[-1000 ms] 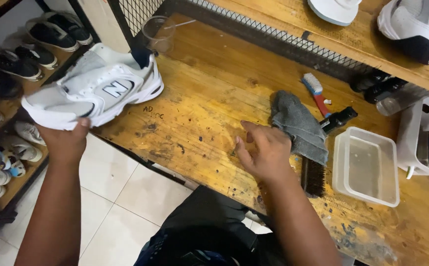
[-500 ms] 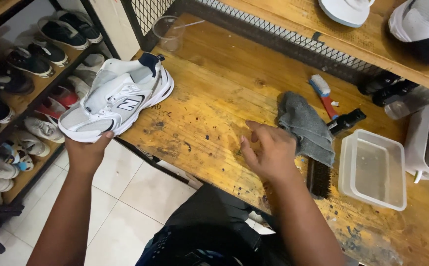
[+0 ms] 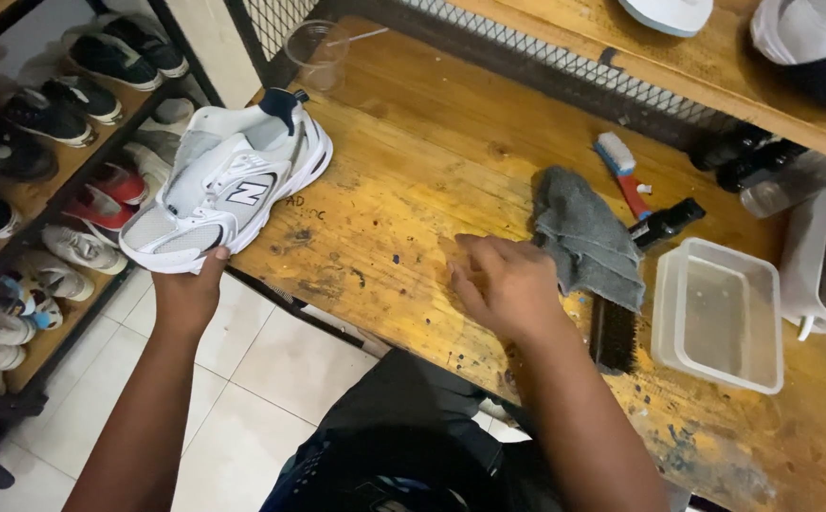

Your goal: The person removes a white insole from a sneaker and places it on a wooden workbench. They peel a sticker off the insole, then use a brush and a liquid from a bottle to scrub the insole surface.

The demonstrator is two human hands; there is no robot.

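My left hand grips the toe of a white and grey sneaker, which rests at the left edge of the wooden table with its toe hanging over. My right hand lies on the table top, fingers loosely spread, holding nothing. Just right of it is a crumpled grey cloth. A black brush lies below the cloth, close to my right wrist.
A clear plastic tub holds water at the right. A red and blue brush, a small black tool and a clear cup also sit on the table. A rack of shoes stands at the left.
My left hand has carried the sneaker rightward, further onto the table edge. My right hand has stayed flat beside the cloth.
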